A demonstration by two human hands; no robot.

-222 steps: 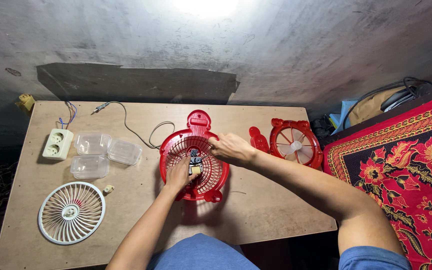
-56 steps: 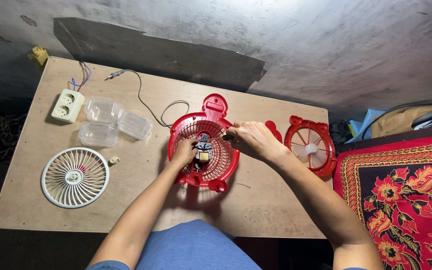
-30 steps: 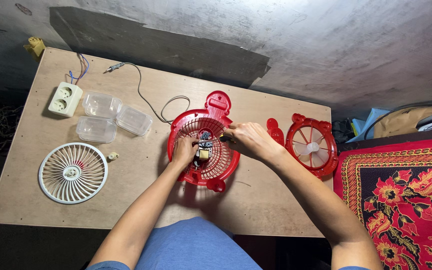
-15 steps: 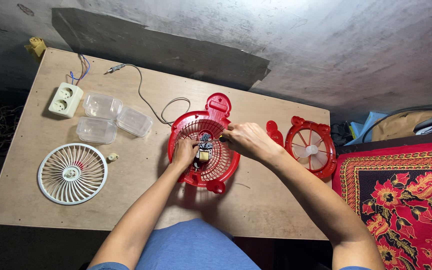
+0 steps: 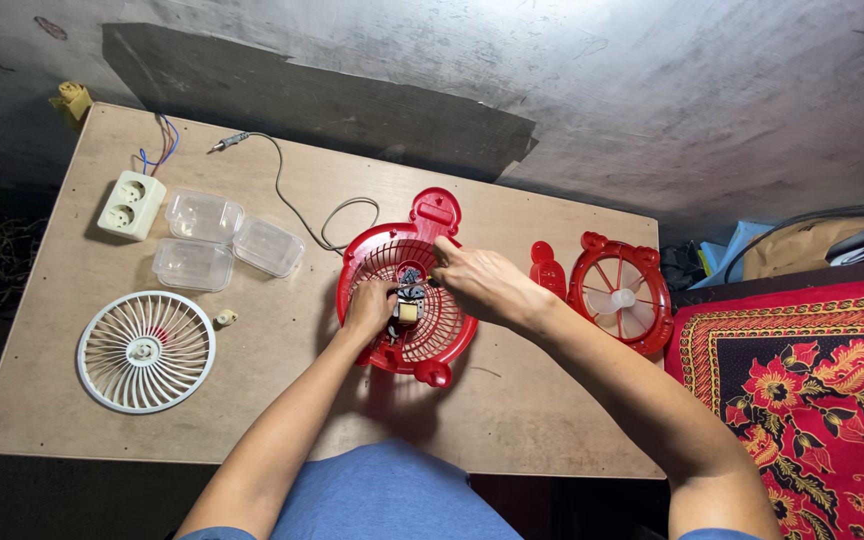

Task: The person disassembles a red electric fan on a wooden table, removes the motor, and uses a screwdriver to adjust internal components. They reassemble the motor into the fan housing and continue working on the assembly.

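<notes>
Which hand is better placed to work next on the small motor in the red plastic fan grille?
Probably the right hand: its fingertips reach the small motor, while the left hand steadies it.

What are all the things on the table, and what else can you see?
red fan housing: one, red, table middle, under both hands
small motor: one, dark with yellow, at the housing's centre
red fan half with white blades: one, red and white, right end of the table
white grille: one, white, round, left front of the table
clear boxes: three, see-through, left of the red housing
socket block: one, pale, double, far left corner
grey cord: one, from the table's back edge to the housing
wooden table: one, light brown
patterned cloth: one, red with flowers, at right
left hand: on the housing beside the motor
right hand: fingers at the motor
</notes>
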